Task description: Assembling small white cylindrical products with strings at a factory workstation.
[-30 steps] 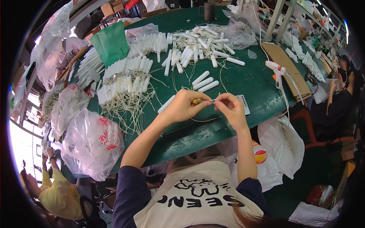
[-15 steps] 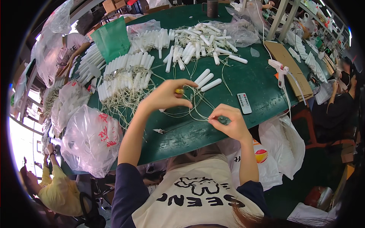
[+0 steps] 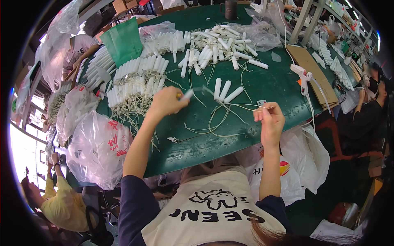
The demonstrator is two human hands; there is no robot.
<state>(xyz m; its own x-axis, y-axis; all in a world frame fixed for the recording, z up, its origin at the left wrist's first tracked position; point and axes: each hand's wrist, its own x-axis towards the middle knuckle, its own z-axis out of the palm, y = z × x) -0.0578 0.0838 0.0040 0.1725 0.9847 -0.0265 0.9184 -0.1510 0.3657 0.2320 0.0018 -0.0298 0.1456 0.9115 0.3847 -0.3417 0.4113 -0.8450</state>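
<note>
The left hand [image 3: 166, 102] is pinched shut around a small white tube [image 3: 187, 95], its end poking out past the thumb toward the middle of the table, and the right hand [image 3: 269, 121] pinches the far end of a thin pale wire [image 3: 246, 107] between thumb and forefinger. Half a second ago the two hands were closer, and a second ago they were almost touching over one spot on the green table [image 3: 271, 82]; now they have drawn well apart, the left lifted up and outward, the right pulled back toward the body, so the wire runs stretched between them. That reads as the wire being drawn through or out of the tube, with this piece likely near the end of its handling. Just below the hands, loose loops of wire [image 3: 213, 127] lie on the table, and a small pair of snips [image 3: 173, 140] rests near the table's front edge. Just beyond the hands lie three white tubes [image 3: 225, 90] side by side. To the left is a row of finished tubes with wire tails [image 3: 135, 88], and clear plastic bags [image 3: 96, 147] hang off the table's left side. Farther back sits a loose heap of tubes [image 3: 221, 41], a green bag [image 3: 123, 41], and on the right a white glue gun [image 3: 301, 74] beside a cardboard sheet [image 3: 312, 69].
</note>
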